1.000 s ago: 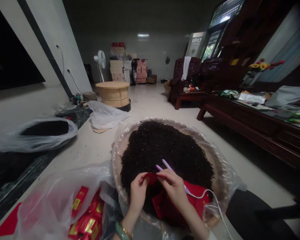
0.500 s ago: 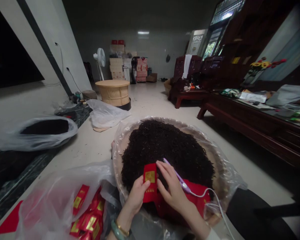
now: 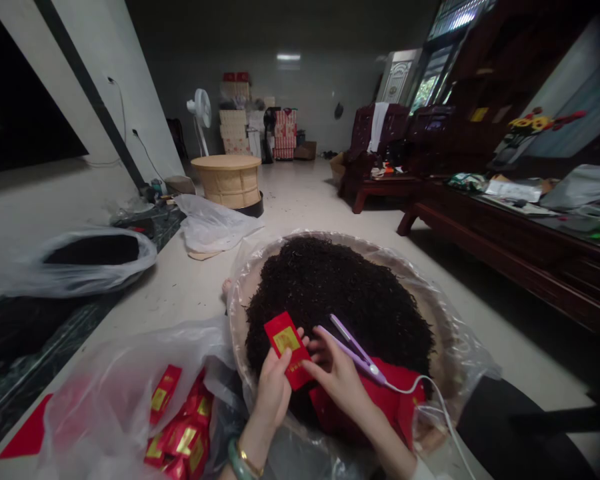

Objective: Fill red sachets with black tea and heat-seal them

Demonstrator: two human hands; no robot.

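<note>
My left hand (image 3: 274, 383) grips a flat red packet (image 3: 286, 337) with a gold label, thumb on its front, tilted over the basket. My right hand (image 3: 337, 373) is just right of it, fingers curved and apart, the thumb at the packet's lower right edge; whether it touches I cannot tell. A purple hair straightener (image 3: 360, 353) with a white cord lies beside my right hand, its jaws apart. Under it are red packets or sheets (image 3: 387, 400), partly hidden by my right forearm. Dark dried leaves like tea (image 3: 330, 287) fill the plastic-lined round basket (image 3: 445, 333).
At lower left, a clear plastic bag (image 3: 105, 380) contains several red-and-gold packets (image 3: 185, 433). Another plastic bag (image 3: 147, 257) of dark material lies on the left ledge. A round wooden stand (image 3: 227, 180) is ahead, a dark wooden table (image 3: 510, 247) right, and a black stool (image 3: 505, 420) lower right.
The packet in my left hand has tilted to the left and moved slightly left. My right hand's fingers have come away from the packet's upper edge, and the straightener's jaws now show apart.
</note>
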